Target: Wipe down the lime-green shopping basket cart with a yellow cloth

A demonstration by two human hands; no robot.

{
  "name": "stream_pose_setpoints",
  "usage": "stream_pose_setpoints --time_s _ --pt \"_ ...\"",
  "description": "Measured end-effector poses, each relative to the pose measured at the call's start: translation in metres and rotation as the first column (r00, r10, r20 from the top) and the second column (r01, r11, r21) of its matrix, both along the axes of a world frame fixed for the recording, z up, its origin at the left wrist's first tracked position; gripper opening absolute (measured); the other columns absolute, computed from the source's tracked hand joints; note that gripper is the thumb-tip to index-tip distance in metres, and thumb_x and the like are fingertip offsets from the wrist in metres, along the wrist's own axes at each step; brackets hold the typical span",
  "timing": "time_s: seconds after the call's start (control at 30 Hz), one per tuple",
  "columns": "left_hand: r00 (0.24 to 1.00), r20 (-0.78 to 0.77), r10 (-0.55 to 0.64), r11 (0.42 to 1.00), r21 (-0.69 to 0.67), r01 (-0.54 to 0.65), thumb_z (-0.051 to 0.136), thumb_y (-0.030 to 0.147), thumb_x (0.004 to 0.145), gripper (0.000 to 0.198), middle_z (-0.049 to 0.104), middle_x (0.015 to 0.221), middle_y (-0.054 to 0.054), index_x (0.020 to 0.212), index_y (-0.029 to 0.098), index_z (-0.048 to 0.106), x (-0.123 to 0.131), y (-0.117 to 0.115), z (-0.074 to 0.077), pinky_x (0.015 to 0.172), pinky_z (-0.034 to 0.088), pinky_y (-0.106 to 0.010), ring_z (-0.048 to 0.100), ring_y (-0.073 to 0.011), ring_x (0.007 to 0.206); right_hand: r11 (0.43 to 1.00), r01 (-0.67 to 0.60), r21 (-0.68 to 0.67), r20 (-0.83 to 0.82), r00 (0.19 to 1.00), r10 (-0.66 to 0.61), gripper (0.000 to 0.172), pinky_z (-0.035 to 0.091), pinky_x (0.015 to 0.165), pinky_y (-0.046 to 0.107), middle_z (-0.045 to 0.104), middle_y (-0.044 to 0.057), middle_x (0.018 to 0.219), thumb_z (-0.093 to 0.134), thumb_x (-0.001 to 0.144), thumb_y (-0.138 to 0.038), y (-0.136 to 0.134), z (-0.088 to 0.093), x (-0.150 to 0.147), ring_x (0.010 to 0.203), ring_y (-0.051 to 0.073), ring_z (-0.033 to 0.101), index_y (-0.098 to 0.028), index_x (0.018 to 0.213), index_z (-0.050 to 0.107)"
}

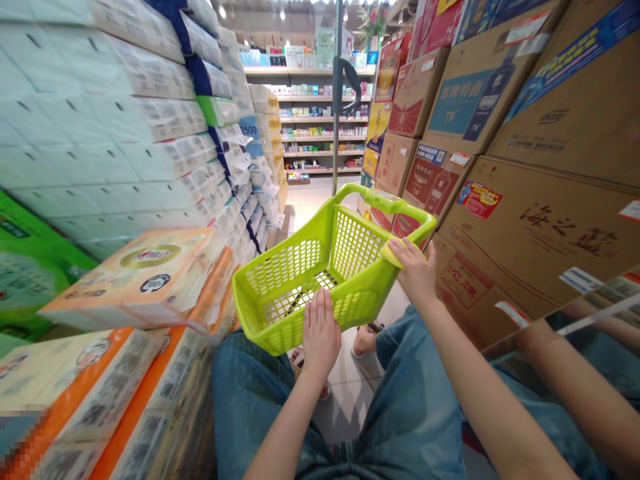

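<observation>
A lime-green plastic shopping basket (280, 280) is tilted in front of me, empty, its open side facing me. My left hand (320, 330) lies flat against its near wall, fingers together and stretched upward. My right hand (417, 270) grips the basket's right rim near the handle (380, 200), with a yellow cloth (393, 255) pressed under the fingers. My knees in blue jeans are just below the basket.
Stacked tissue packs (125, 280) fill the left side of a narrow aisle. Cardboard boxes (525, 220) are piled on the right. A grey pole (339, 93) stands ahead, with store shelves (320, 127) beyond. The tiled floor (345, 393) shows between my feet.
</observation>
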State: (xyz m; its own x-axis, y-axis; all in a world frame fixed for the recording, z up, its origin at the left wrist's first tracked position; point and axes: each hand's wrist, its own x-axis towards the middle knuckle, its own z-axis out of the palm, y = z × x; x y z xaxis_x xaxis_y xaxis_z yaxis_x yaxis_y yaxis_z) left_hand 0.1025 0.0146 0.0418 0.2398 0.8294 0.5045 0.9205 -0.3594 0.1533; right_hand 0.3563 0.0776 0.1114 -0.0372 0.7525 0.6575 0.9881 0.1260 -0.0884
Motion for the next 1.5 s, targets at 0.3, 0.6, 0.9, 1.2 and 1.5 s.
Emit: stream_pose_setpoints --time_s 0.3,0.6,0.9,1.2,1.5 --pt "1.0 0.007 0.023 0.999 0.033 -0.023 0.048 0.016 0.087 0.066 0.042 0.153 -0.02 0.15 0.003 0.032 0.003 0.002 -0.007 0.12 0.029 -0.047 0.035 -0.0298 0.145 0.979 -0.193 -0.066 -0.09 0.978 0.187 0.061 0.01 0.125 0.048 0.058 0.002 0.143 0.042 0.082 -0.001 -0.03 -0.046 -0.121 0.142 0.024 0.041 -0.02 0.139 0.054" --pt "0.999 -0.028 -0.017 1.0 0.011 0.018 0.048 0.016 0.087 0.072 0.036 0.158 -0.017 0.153 0.004 0.023 -0.007 0.001 -0.002 0.122 0.026 -0.044 0.033 -0.0267 0.146 0.986 -0.152 -0.064 0.049 0.987 0.155 0.071 0.001 0.124 0.056 0.057 0.0 0.144 0.041 0.077 0.004 -0.012 -0.012 -0.029 0.14 0.022 0.044 -0.025 0.141 0.051" --pt "1.0 -0.002 0.013 1.0 0.016 -0.013 0.048 0.015 0.086 0.068 0.038 0.156 -0.019 0.151 0.001 0.03 0.003 0.0 -0.003 0.121 0.027 -0.046 0.033 -0.0286 0.146 0.989 -0.132 -0.073 -0.104 0.987 0.124 0.067 0.008 0.124 0.053 0.057 0.002 0.144 0.04 0.078 0.003 -0.024 -0.036 -0.096 0.142 0.024 0.04 -0.022 0.139 0.054" --pt "0.999 -0.05 -0.013 0.998 0.055 0.015 0.046 0.015 0.088 0.068 0.039 0.156 -0.017 0.153 0.004 0.027 -0.008 0.005 -0.012 0.122 0.027 -0.044 0.033 -0.0271 0.146 0.957 -0.264 -0.118 0.063 0.96 0.272 0.071 0.006 0.124 0.053 0.057 0.001 0.144 0.041 0.079 0.003 -0.025 -0.024 -0.063 0.14 0.019 0.044 -0.028 0.142 0.049" --pt "1.0 0.015 0.017 0.999 0.047 -0.018 0.049 0.015 0.086 0.072 0.037 0.157 -0.018 0.153 0.003 0.025 0.003 0.002 -0.008 0.121 0.027 -0.047 0.033 -0.0297 0.146 0.999 0.035 -0.023 -0.111 0.993 -0.037 0.066 0.009 0.122 0.057 0.058 0.005 0.143 0.042 0.077 0.002 -0.012 -0.015 -0.05 0.141 0.026 0.041 -0.02 0.138 0.055"
